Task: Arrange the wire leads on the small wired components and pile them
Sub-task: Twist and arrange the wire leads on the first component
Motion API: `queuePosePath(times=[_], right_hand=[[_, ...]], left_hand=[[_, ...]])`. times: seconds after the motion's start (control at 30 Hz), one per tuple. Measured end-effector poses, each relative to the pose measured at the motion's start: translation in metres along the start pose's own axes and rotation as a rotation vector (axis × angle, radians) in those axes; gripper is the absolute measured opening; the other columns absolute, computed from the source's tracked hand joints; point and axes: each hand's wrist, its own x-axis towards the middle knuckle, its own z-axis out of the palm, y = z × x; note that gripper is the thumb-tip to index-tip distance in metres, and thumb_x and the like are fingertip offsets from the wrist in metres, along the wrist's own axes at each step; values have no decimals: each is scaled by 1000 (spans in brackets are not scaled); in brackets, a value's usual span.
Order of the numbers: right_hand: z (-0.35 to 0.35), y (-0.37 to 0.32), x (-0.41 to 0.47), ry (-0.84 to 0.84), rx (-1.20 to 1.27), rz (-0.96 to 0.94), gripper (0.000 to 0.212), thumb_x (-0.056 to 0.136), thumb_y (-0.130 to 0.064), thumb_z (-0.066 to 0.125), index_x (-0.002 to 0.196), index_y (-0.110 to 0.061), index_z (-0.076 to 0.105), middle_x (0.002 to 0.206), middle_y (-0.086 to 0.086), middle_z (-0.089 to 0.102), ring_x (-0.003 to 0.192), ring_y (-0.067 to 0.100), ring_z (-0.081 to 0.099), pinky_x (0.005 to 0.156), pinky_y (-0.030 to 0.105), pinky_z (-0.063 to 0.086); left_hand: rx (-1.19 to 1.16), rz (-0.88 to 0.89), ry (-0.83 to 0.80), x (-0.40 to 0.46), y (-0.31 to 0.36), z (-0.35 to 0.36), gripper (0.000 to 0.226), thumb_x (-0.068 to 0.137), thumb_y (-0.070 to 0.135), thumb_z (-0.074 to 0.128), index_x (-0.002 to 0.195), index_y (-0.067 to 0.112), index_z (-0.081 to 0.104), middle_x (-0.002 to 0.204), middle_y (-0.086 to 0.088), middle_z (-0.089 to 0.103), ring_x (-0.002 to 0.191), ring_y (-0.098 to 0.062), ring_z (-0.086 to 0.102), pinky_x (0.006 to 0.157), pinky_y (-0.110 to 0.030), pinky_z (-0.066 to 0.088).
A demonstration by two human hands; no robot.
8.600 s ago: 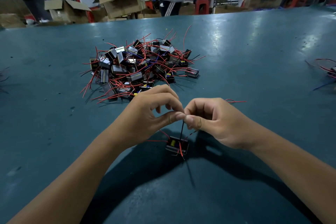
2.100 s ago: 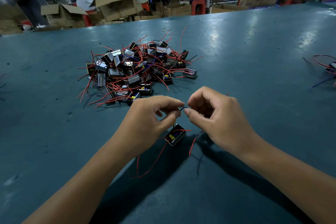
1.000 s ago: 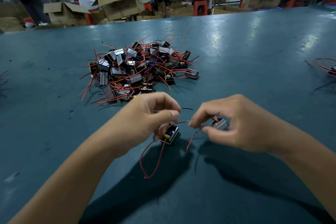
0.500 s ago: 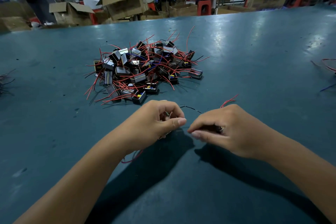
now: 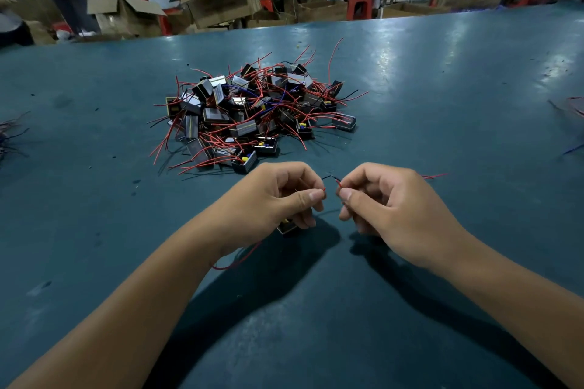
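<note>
The heap of small black wired components with red leads (image 5: 252, 117) lies on the teal table (image 5: 442, 104) straight ahead of your hands, a little nearer your left one. Your left hand (image 5: 271, 199) pinches a thin red lead (image 5: 323, 189), a small black component (image 5: 287, 227) under its fingers. Your right hand (image 5: 388, 208) pinches another red lead (image 5: 338, 183); both point inward, tips nearly meeting.
</note>
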Motion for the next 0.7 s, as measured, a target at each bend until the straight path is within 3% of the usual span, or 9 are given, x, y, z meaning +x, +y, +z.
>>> queuePosePath(times=[0.13,0.33,0.43,0.5,0.6,0.7], right_hand=[[2,1,1,46,-26,-9,11,94,-23,62,88,-32,65,64,-3,69,50,16,50,51,34,43],[6,4,1,87,-46,-18,11,93,-25,65,84,-32,68,65,-5,69,49,12,51,51,36,43],[8,3,1,100,-41,-33,14,91,-20,66,81,-28,71,68,-5,70,51,7,51,53,29,44],[8,3,1,99,-28,-40,14,91,-19,66,82,-28,71,68,-1,69,51,10,50,52,30,42],[8,2,0,105,-20,-48,13,91,-20,65,87,-32,71,68,1,68,57,28,52,51,38,41],[10,3,1,121,1,-52,10,91,-23,66,86,-31,70,67,4,66,55,20,50,53,37,41]], left_hand=[[-3,6,0,0,1,2,10,99,9,59,97,1,63,86,-6,72,73,-19,72,67,-23,55],[-6,8,16,1,0,5,10,99,9,58,98,1,64,91,-16,72,73,-20,72,67,-23,55],[-5,1,17,1,0,5,11,99,9,58,98,1,64,92,-17,72,74,-19,72,67,-23,56],[-7,-6,19,2,0,5,12,100,10,58,99,-1,64,91,-16,73,74,-19,72,69,-25,58],[-21,-21,30,2,0,5,14,100,9,58,101,-3,64,91,-15,73,73,-19,72,69,-26,59],[-17,-22,40,2,0,7,15,100,9,59,101,-5,65,92,-17,73,72,-19,71,68,-25,58]])
